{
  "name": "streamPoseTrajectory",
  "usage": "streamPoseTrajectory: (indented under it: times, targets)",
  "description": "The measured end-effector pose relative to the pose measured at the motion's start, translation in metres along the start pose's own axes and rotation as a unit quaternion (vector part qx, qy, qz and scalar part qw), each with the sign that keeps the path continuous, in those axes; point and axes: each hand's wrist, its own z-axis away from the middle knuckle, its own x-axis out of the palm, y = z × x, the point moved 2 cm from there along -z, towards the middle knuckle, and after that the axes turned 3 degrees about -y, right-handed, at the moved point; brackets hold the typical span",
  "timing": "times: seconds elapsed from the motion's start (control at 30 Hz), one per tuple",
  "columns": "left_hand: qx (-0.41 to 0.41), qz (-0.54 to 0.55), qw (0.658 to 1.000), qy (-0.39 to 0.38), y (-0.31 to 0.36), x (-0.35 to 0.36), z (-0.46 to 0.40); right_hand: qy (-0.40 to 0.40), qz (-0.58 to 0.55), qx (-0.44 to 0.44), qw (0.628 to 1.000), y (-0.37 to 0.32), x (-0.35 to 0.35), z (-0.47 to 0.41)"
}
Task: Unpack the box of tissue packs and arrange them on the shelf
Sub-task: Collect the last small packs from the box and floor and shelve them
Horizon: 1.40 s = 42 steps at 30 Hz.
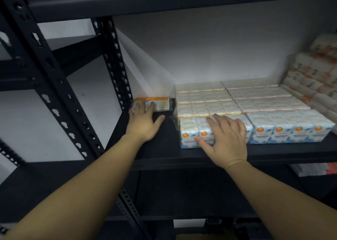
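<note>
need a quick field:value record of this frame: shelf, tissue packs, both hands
shelf: dark metal shelf, bare patch at its left end
stocked packs: rows of tissue packs fill the middle and right
loose pack: single pack with an orange band at back left, apart from the rows
left hand: left hand, fingers straight, touching the loose pack
right hand: right hand spread on the front-left pack
side stack: more packs piled at right
</note>
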Motion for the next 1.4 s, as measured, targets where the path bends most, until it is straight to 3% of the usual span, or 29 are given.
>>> streamPoseTrajectory:
  times: [0.2,0.3,0.5,0.87,1.13,1.4]
  targets:
    - [0.023,0.111,0.991,0.071,0.048,-0.020,0.103,-0.051,-0.030,-0.022,0.998,0.000,-0.019,0.001]
    - [0.019,0.131,0.987,0.089,0.082,-0.016,0.147,-0.038,-0.065,-0.047,0.996,0.011,-0.039,0.011]
    - [0.054,0.131,0.987,0.075,0.175,0.025,0.223,-0.029,-0.178,-0.037,0.983,0.085,-0.062,0.101]
    - [0.034,0.161,0.969,-0.183,0.328,0.204,0.329,-0.219,-0.167,0.103,0.956,0.262,-0.058,0.329]
    - [0.078,0.157,0.935,-0.309,0.392,0.321,0.366,-0.334,-0.183,0.255,0.889,0.336,-0.023,0.453]
    - [0.016,0.182,0.882,-0.435,0.415,0.513,0.400,-0.371,-0.193,0.370,0.829,0.384,0.080,0.568]
